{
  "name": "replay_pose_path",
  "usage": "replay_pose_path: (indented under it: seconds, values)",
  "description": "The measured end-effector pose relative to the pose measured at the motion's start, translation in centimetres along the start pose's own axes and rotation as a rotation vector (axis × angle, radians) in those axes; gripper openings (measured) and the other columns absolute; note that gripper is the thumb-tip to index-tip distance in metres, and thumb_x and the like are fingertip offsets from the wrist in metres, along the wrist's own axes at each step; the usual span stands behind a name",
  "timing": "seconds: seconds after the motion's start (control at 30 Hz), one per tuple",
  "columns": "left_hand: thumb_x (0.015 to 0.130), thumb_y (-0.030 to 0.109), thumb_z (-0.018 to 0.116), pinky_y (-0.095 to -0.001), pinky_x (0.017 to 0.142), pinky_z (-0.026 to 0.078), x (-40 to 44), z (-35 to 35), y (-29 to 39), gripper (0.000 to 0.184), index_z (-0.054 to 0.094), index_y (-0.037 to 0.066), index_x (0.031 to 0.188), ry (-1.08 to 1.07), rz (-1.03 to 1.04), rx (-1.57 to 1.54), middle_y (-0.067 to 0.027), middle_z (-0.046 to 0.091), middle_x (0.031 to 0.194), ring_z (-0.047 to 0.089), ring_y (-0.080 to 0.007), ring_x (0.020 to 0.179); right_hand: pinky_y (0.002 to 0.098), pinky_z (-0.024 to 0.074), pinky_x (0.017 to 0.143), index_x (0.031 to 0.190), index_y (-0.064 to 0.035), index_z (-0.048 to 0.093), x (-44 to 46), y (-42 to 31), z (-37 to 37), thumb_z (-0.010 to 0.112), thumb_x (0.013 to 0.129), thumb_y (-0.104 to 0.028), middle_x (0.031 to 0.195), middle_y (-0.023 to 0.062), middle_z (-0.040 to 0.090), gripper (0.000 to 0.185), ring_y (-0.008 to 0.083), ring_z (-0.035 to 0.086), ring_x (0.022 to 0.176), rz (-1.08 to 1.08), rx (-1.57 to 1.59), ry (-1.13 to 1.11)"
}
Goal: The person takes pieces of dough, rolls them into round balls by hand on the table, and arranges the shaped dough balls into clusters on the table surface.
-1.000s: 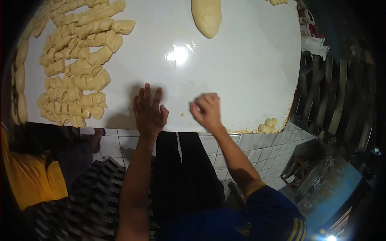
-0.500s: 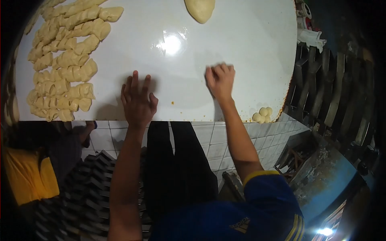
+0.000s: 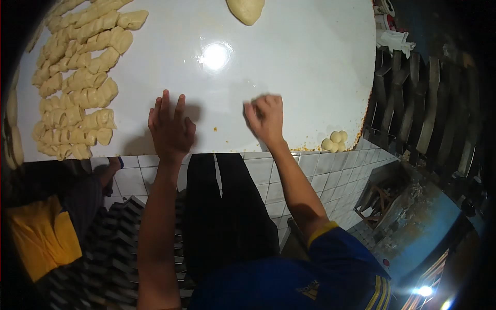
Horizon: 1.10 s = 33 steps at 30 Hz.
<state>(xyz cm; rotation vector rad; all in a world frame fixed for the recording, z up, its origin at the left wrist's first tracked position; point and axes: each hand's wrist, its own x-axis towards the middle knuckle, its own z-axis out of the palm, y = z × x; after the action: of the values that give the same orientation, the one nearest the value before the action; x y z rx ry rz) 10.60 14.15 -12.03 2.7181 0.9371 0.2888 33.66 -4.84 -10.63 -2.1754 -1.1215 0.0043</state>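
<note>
My left hand (image 3: 171, 129) is over the white tabletop (image 3: 299, 57) near its front edge, fingers spread and pointing away from me. No object shows in it. To its right, my right hand (image 3: 266, 119) is low over the same surface with its fingers curled inward. Anything beneath that palm is hidden. Small round dough balls (image 3: 335, 141) sit clustered at the front right corner. On the left lie rows of cut dough pieces (image 3: 85, 98), pressed side by side. A larger smooth lump of dough (image 3: 247, 9) is at the far edge of the view.
Rusty specks mark the table's front right edge. Stacked dark metal racks or trays (image 3: 408, 103) stand beyond the right side. A white cloth (image 3: 395, 40) lies at the upper right. Another person's arm (image 3: 109, 170) and a yellow cloth (image 3: 44, 237) appear at lower left.
My right hand has moved left and nearer to me, its fingers still curled. My left hand's thumb has drawn in slightly. The whole view has shifted a little.
</note>
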Motion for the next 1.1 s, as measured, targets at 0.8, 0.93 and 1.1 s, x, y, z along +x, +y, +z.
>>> replay_pose_path:
  seconds: [0.8,0.93,1.1]
  values:
    - [0.105,0.027,0.063,-0.0665,0.131,0.033,0.3,-0.5,0.2,0.063,0.058,0.018,0.168,0.007,0.020,-0.039,-0.0201,0.043,0.179,0.046,-0.0474,0.160,0.0492,0.0469,0.087,0.078,-0.0119,0.068,-3.5,6.8,-5.4,0.089,0.092,-0.018,0.085,0.0042,0.065,0.027,0.0313,0.059,0.092,0.045,-0.121,-0.059]
    - [0.102,0.027,0.065,-0.0664,0.133,0.033,-0.2,-0.2,0.4,0.065,0.060,0.021,0.166,0.017,0.015,-0.024,-0.0198,0.044,0.180,0.046,-0.0452,0.162,0.0503,0.0429,0.083,0.075,-0.0116,0.065,3.1,7.2,-3.4,0.086,0.095,-0.019,0.083,0.0066,0.065,0.030,0.0341,0.057,0.087,0.072,-0.195,0.088]
    - [0.101,0.023,0.066,-0.0661,0.133,0.033,0.2,-0.5,0.5,0.065,0.060,0.020,0.166,0.028,0.028,-0.028,-0.0218,0.045,0.179,0.046,-0.0462,0.161,0.0479,0.0445,0.081,0.077,-0.0084,0.066,-3.0,3.6,-3.9,0.089,0.093,-0.015,0.083,0.0070,0.066,0.029,0.0326,0.060,0.086,0.033,0.039,0.030]
